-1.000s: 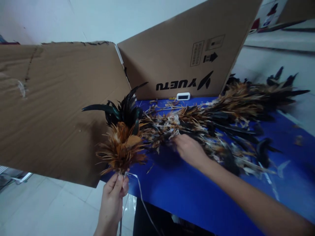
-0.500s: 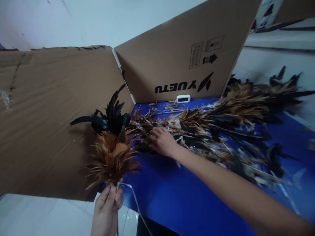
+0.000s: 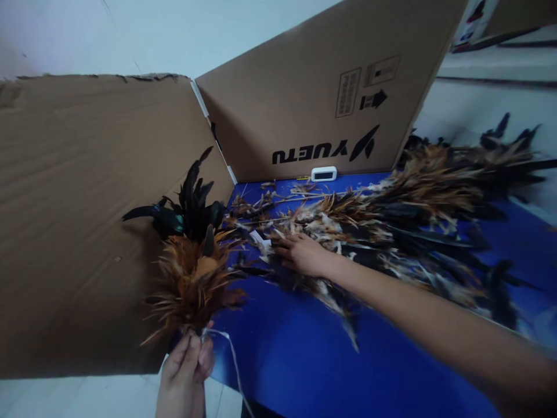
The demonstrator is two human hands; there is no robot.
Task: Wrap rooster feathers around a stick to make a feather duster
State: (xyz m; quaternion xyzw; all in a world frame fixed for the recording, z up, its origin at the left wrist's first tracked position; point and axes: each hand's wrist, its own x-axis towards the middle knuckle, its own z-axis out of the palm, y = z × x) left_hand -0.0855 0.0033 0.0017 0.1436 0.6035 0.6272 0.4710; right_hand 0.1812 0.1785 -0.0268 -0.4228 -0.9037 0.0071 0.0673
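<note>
Feather bunch [image 3: 191, 276] is risking shedding if the pinching left hand [image 3: 185, 366] slackens; right of it, right hand [image 3: 304, 255] is touching plumes [image 3: 326, 226], grip unclear.

Cardboard panel [image 3: 270, 116] | brand "YUETU" [image 3: 310, 152], inverted | leaf-like logo [image 3: 365, 143] | black arrow [image 3: 375, 100] | boxed small print [image 3: 348, 93], illegible

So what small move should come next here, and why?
Perhaps the right hand should pinch one of the loose feathers: it rests among them, though any grip there is unclear, and the left hand holds the feather bundle by its base.
</note>
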